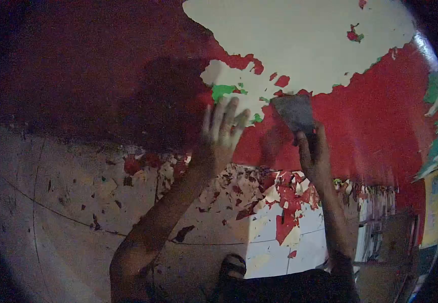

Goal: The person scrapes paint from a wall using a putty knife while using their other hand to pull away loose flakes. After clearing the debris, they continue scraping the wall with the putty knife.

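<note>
The red wall (pixel 380 126) is standing stripped bare toward twelve o'clock, flakes (pixel 284 202) littering the floor (pixel 67 202), and I am gripping a scraper (pixel 293 112) in my right hand (pixel 312 151), left hand (pixel 221 131) spread flat, red remaining at three and nine.

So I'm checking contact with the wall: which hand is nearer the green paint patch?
Left. The left hand is spread just below the green paint patch; the right hand holds a scraper farther right.

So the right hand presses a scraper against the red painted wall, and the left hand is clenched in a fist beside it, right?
Not quite. The head view shows the left hand open, fingers spread flat against the wall, not in a fist. The rest holds: the right hand presses a scraper to the red paint.
</note>
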A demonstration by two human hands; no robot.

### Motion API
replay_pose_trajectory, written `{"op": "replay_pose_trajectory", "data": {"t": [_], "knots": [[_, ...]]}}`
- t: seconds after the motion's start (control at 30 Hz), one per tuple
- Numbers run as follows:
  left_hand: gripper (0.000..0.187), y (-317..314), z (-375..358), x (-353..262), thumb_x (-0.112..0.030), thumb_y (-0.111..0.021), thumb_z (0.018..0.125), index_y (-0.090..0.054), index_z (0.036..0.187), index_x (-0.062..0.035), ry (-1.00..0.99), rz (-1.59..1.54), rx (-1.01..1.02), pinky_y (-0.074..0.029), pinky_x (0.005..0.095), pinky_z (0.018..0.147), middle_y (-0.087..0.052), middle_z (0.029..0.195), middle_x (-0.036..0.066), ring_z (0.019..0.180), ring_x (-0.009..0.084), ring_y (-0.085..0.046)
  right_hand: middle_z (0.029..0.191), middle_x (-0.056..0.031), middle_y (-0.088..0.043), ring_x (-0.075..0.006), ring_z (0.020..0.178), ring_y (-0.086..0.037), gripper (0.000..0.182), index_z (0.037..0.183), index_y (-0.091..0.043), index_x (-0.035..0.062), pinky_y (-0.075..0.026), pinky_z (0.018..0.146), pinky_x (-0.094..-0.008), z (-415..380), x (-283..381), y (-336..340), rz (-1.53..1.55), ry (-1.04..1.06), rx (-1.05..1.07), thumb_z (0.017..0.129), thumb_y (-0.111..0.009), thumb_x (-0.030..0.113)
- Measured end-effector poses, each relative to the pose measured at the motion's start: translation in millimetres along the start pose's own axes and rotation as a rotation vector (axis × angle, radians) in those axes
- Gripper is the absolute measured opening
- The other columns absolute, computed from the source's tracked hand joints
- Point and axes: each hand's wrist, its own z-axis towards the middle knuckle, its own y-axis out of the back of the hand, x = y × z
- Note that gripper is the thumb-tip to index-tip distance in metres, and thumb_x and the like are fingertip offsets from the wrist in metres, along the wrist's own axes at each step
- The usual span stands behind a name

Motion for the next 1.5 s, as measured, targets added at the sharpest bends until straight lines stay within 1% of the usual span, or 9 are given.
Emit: {"op": "replay_pose_trajectory", "data": {"t": [0.4,0.53,0.63,0.73,0.93,1.03,1.13,1.3,1.5], "knots": [[0.051,17.1,-16.3,48.2,-0.022,-0.048,0.086,-0.042,0.137,-0.0193,-0.027,0.134,0.19,-0.027,0.0597,0.103,-0.029,0.147,-0.003,0.134,0.0257,-0.027,0.088,-0.0074,-0.055,-0.0106,0.073,-0.05,0.022,0.114,-0.042,0.003,-0.042,0.062,-0.0264,-39.7,-24.4,-17.0,0.168,-0.165,0.097,0.096,-0.046,0.014],[0.052,17.1,-37.0,54.4,-0.02,-0.047,0.086,-0.04,0.138,-0.0183,-0.036,0.176,0.219,-0.025,0.0612,0.104,-0.026,0.148,0.002,0.135,0.0291,-0.026,0.09,-0.0055,-0.053,-0.0092,0.073,-0.048,0.022,0.115,-0.042,0.0038,-0.041,0.061,-0.0243,-43.4,-34.2,-31.8,0.177,-0.074,0.12,0.096,-0.046,0.013],[0.053,22.0,-43.1,45.3,-0.018,-0.048,0.085,-0.039,0.138,-0.0169,-0.008,0.161,0.293,-0.023,0.0618,0.104,-0.024,0.149,0.006,0.135,0.0317,-0.024,0.097,-0.0125,-0.057,-0.0175,0.086,-0.054,0.02,0.113,-0.045,0.0011,-0.046,0.076,-0.034,-41.9,-28.4,-35.6,0.177,-0.134,0.167,0.095,-0.047,0.011],[0.054,23.3,-49.5,37.6,-0.017,-0.05,0.084,-0.041,0.137,-0.0142,0.021,0.131,0.311,-0.024,0.0621,0.104,-0.023,0.149,0.008,0.136,0.033,-0.022,0.1,-0.0155,-0.058,-0.0199,0.089,-0.056,0.024,0.117,-0.044,0.0012,-0.046,0.081,-0.0352,-34.3,-13.8,-45.5,0.121,-0.14,0.135,0.096,-0.047,0.012],[0.055,36.6,-54.0,22.5,-0.018,-0.057,0.08,-0.045,0.132,-0.006,0.17,-0.137,0.372,-0.025,0.0585,0.105,-0.021,0.149,0.014,0.135,0.0353,-0.023,0.094,-0.0222,-0.06,-0.0291,0.086,-0.062,0.03,0.122,-0.041,0.0031,-0.048,0.075,-0.0396,-11.6,2.2,-59.4,0.037,-0.096,0.135,0.095,-0.047,0.015],[0.054,39.8,-55.2,18.4,-0.017,-0.06,0.079,-0.047,0.13,-0.0039,0.24,-0.302,0.325,-0.027,0.0525,0.106,-0.022,0.148,0.016,0.134,0.036,-0.024,0.082,-0.0086,-0.057,-0.0141,0.071,-0.053,0.027,0.121,-0.039,0.0039,-0.045,0.063,-0.0305,-2.3,6.0,-62.7,-0.066,0.042,0.105,0.097,-0.044,0.014],[0.05,44.3,-52.9,15.4,-0.015,-0.06,0.08,-0.05,0.126,-0.0033,0.301,-0.441,0.24,-0.03,0.0478,0.104,-0.029,0.143,0.017,0.13,0.0354,-0.03,0.076,-0.0214,-0.062,-0.0382,0.064,-0.063,0.028,0.119,-0.042,0.0075,-0.048,0.055,-0.0446,8.7,4.6,-71.8,-0.233,-0.038,0.106,0.094,-0.048,0.019],[0.034,40.4,-57.9,13.4,-0.014,-0.059,0.082,-0.057,0.114,-0.002,0.45,-0.644,0.036,-0.038,0.0444,0.097,-0.05,0.124,0.017,0.113,0.0337,-0.049,0.07,-0.0219,-0.06,-0.0394,0.059,-0.062,0.029,0.118,-0.04,0.0069,-0.045,0.049,-0.0479,13.2,1.6,-78.5,-0.167,0.09,0.085,0.094,-0.048,0.021],[0.024,38.3,-64.5,9.5,-0.013,-0.059,0.084,-0.061,0.105,-0.0028,0.654,-0.647,0.042,-0.043,0.0415,0.091,-0.059,0.11,0.014,0.106,0.0298,-0.054,0.072,-0.0214,-0.061,-0.0391,0.061,-0.062,0.03,0.119,-0.04,0.0061,-0.046,0.051,-0.0468,15.8,3.2,-82.6,-0.256,0.065,0.136,0.094,-0.047,0.021]]}}
